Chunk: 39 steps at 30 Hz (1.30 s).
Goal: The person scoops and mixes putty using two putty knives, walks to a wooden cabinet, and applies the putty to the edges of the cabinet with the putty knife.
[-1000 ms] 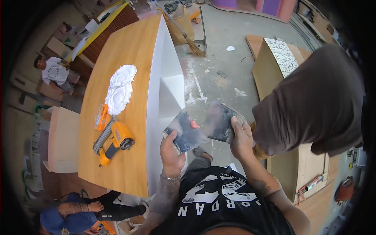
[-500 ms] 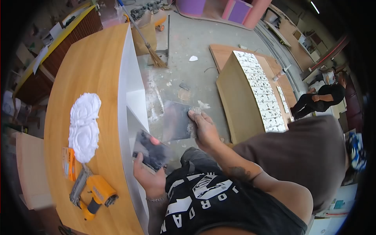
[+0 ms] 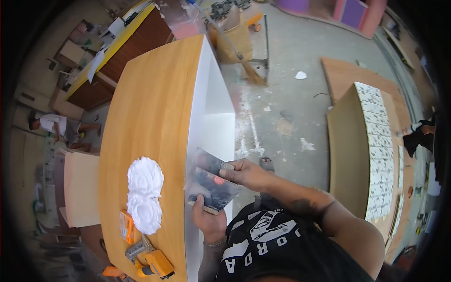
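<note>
My left hand point(image 3: 209, 222) grips a flat dark metal putty spreader point(image 3: 217, 193) by its thicker edge, thumb on top. A small pinkish-red dab point(image 3: 218, 180) shows on that blade. My right hand point(image 3: 245, 174) pinches the edge of a second dark putty spreader point(image 3: 206, 161). The two blades overlap in view beside the cabinet's white side; whether they touch I cannot tell. To their left, a mound of white paste point(image 3: 145, 195) lies spread on the wood-grain top point(image 3: 159, 103) of the cabinet.
A yellow nail gun point(image 3: 157, 264) and an orange box point(image 3: 126, 226) lie near the paste. On the right stands a panel box with a patterned white face point(image 3: 376, 155). A broom point(image 3: 251, 70) leans behind. People are at the far left point(image 3: 51, 124) and right edge point(image 3: 420, 134).
My hands have brought the two spreaders together, from apart to overlapping. The view has shifted, so the cabinet and paste sit further right, and a person has come into view at left.
</note>
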Motion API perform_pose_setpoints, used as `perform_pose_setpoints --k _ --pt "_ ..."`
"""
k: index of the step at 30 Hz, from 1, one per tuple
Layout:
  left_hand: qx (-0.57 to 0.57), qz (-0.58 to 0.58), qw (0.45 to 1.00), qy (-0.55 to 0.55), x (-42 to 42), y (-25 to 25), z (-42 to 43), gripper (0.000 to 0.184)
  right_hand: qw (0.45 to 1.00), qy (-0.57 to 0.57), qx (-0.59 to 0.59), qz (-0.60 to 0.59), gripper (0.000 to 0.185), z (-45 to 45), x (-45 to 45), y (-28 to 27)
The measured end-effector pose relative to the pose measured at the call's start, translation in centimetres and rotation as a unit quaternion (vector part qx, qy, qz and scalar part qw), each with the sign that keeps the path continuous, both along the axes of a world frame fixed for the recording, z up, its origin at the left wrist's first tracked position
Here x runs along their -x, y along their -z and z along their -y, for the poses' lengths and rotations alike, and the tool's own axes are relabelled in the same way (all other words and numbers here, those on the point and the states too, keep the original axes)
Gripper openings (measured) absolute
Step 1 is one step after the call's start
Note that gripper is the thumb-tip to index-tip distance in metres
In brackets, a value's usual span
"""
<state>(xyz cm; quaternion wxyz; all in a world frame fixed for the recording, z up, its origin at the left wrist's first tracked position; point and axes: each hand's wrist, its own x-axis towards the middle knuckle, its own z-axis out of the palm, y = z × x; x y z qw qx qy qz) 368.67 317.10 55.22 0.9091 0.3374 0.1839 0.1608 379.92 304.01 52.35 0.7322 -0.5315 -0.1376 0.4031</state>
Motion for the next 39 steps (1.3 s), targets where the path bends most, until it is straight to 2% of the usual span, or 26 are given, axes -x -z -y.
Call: perform_pose_setpoints --k 1,3,4,5,7,8,10,13,15,17,23,27,28,29,30,32,34,35,36,38,39 --pt "-0.015 -0.013 1.000 -0.009 -1.5 -0.2 0.5 0.040 1.000 -0.009 -0.015 -0.013 0.037 0.3 -2.0 0.0" --pt "0.001 -0.063 0.996 -0.058 -5.0 -0.7 1.3 0.041 0.995 0.002 -0.035 -0.094 0.058 0.6 -6.7 -0.4" --pt "-0.013 -0.071 0.995 -0.065 -6.4 -0.8 1.4 0.041 0.996 0.015 -0.050 -0.066 0.071 0.7 -9.2 -0.1" --pt "-0.012 -0.067 0.996 -0.063 -7.7 -0.9 1.6 0.042 0.997 0.032 -0.041 -0.052 0.062 0.6 -12.2 1.2" --pt "-0.018 -0.074 0.994 -0.073 -9.8 -1.2 2.2 0.043 0.985 0.169 -0.013 0.002 0.035 -0.7 -17.4 2.3" --pt "-0.025 -0.084 0.992 -0.095 -10.7 -1.7 2.6 0.044 0.978 0.206 -0.030 0.005 0.029 -1.5 -20.1 3.4" --pt "-0.036 -0.103 0.986 -0.128 -11.6 -1.8 2.9 0.044 0.960 0.276 -0.031 0.029 0.026 -3.8 -24.9 4.4" --pt "-0.047 -0.081 0.990 -0.104 -11.9 -1.5 2.9 0.046 0.942 0.332 -0.041 0.031 0.025 -7.2 -29.5 4.8" --pt "-0.050 -0.145 0.964 -0.218 -11.9 -1.7 3.2 0.048 0.932 0.359 -0.045 0.025 0.025 -9.5 -30.8 5.0" --pt "-0.049 -0.163 0.954 -0.246 -11.9 -1.9 3.4 0.049 0.908 0.411 -0.012 0.082 0.022 -11.3 -31.3 5.6" --pt "-0.037 -0.175 0.940 -0.291 -12.4 -1.9 3.3 0.052 0.914 0.400 -0.009 0.061 0.017 -12.3 -32.0 6.3" --pt "-0.043 -0.192 0.935 -0.296 -13.5 -1.8 3.1 0.054 0.926 0.371 -0.023 0.062 0.021 -10.5 -34.9 7.7" --pt "-0.044 -0.195 0.934 -0.295 -13.7 -1.8 2.9 0.054 0.905 0.399 -0.132 -0.061 0.027 -9.4 -36.5 8.2" --pt "-0.033 -0.170 0.943 -0.284 -13.8 -1.8 2.8 0.054 0.859 0.416 -0.237 -0.181 0.034 -8.4 -37.6 8.5" --pt "-0.023 -0.145 0.950 -0.274 -13.8 -2.0 2.8 0.054 0.859 0.415 -0.236 -0.186 0.034 -7.7 -38.0 8.4" --pt "-0.026 -0.143 0.951 -0.274 -14.1 -2.3 2.7 0.054 0.845 0.468 -0.202 -0.161 0.040 -6.8 -39.0 8.1" --pt "-0.031 -0.142 0.952 -0.271 -14.5 -2.5 2.3 0.054 0.853 0.465 -0.196 -0.134 0.042 -8.2 -38.8 8.4" --pt "-0.033 -0.149 0.947 -0.282 -14.6 -2.5 2.1 0.053 0.866 0.481 -0.136 0.001 0.038 -9.4 -38.2 8.1" --pt "-0.036 -0.155 0.943 -0.293 -14.6 -2.4 1.8 0.053 0.861 0.485 -0.072 0.136 0.044 -10.7 -37.3 7.5" --pt "-0.042 -0.129 0.951 -0.277 -14.4 -2.2 1.1 0.052 0.849 0.425 -0.126 0.288 0.062 -15.2 -32.3 9.1" --pt "-0.047 -0.102 0.959 -0.259 -14.5 -2.3 0.7 0.052 0.900 0.311 -0.038 0.303 0.074 -13.6 -26.8 7.0"
